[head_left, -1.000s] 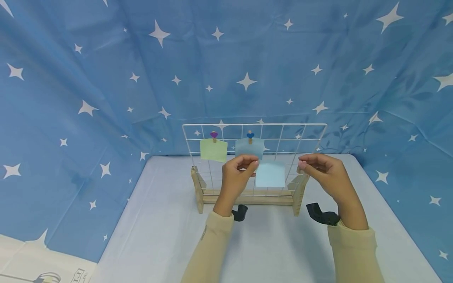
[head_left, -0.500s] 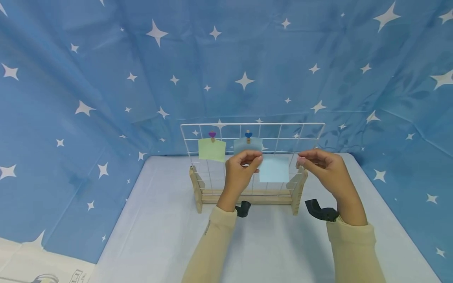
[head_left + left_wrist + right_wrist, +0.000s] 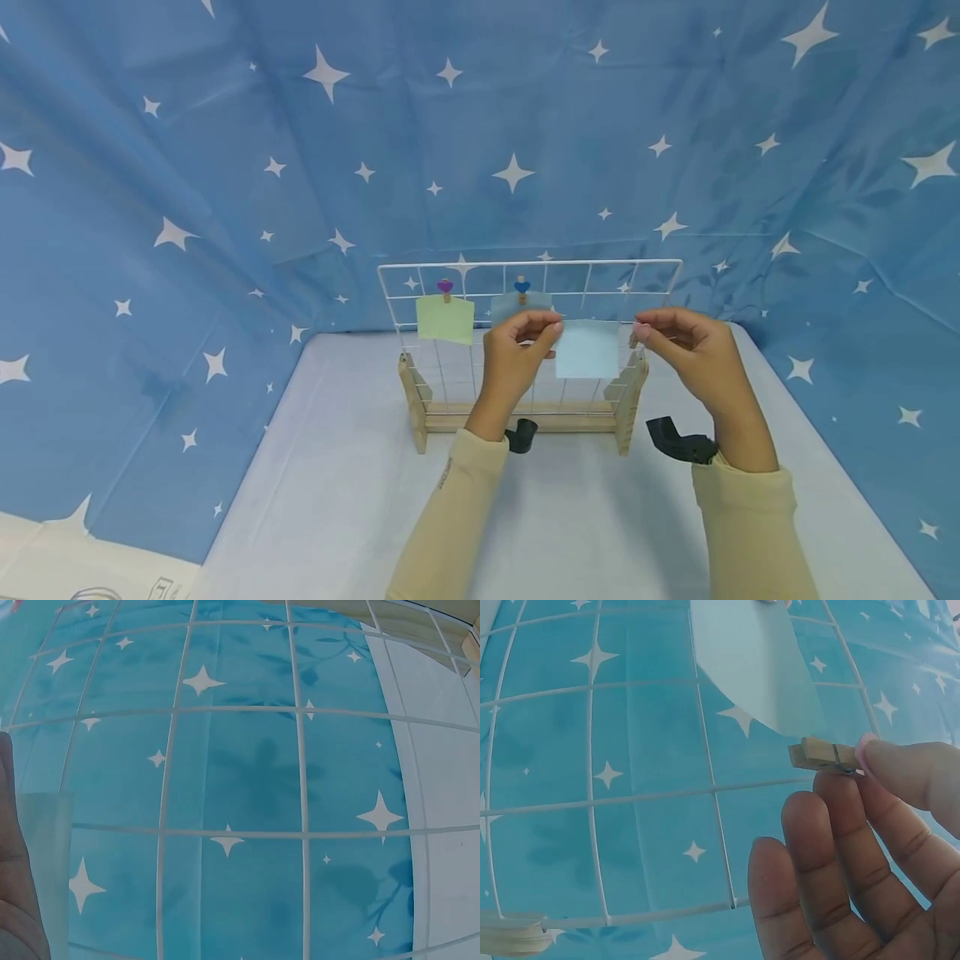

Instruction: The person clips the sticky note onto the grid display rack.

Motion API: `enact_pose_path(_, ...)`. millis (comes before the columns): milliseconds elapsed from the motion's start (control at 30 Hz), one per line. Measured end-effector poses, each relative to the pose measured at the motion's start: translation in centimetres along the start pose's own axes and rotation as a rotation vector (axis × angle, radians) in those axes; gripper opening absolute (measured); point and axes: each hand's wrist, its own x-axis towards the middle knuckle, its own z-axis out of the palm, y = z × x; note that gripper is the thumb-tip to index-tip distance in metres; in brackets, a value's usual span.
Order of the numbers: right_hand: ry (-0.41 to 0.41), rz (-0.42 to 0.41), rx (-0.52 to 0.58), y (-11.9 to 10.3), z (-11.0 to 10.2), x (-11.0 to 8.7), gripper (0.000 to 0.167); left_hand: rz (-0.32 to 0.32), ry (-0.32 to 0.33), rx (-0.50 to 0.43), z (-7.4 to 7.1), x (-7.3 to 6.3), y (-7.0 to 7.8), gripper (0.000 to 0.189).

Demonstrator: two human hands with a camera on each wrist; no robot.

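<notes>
My left hand (image 3: 517, 358) pinches the left edge of a light blue paper note (image 3: 587, 350), which hangs upright in front of the white wire grid (image 3: 525, 264). To the right of the note, my right hand (image 3: 693, 354) pinches a small wooden clothespin (image 3: 823, 753) between thumb and fingers. A bit of pink shows on the clothespin under the thumb, and its tip points toward the note's lower edge in the right wrist view. Only the side of the left hand (image 3: 16, 877) and a strip of the note (image 3: 49, 862) show in the left wrist view.
A green note (image 3: 445, 318) hangs from the grid by a purple heart clothespin (image 3: 446, 289). Beside it a blue note (image 3: 501, 307), partly behind the left hand, hangs by a blue heart clothespin (image 3: 522, 288). A wooden stand (image 3: 573, 422) holds the grid on the white-covered table (image 3: 337, 500).
The left hand has moved up and to the right with the light blue note, closer to the right hand. The right hand has risen slightly with the clothespin.
</notes>
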Motion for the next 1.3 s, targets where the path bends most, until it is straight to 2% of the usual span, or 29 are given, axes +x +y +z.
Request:
enact_pose_path(300, 0.009, 0.013, -0.015, -0.1, -0.2, 0.3, 0.026, -0.001, 0.008, -0.002, 0.4, 0.5, 0.3, 0.017)
enact_pose_path(600, 0.008, -0.018, 0.002, -0.4, -0.3, 0.8, 0.028, 0.014, 0.007, -0.015, 0.7, 0.9, 0.6, 0.016)
enact_pose_path(867, 0.005, -0.011, 0.011, -0.6, -0.5, 1.4, 0.027, 0.016, 0.014, -0.026, 1.1, 1.2, 0.6, 0.015)
enact_pose_path(1300, 0.014, -0.074, 0.002, -1.3, -0.6, 2.2, 0.022, 0.027, 0.001, -0.029, 1.5, 1.5, 0.9, 0.016)
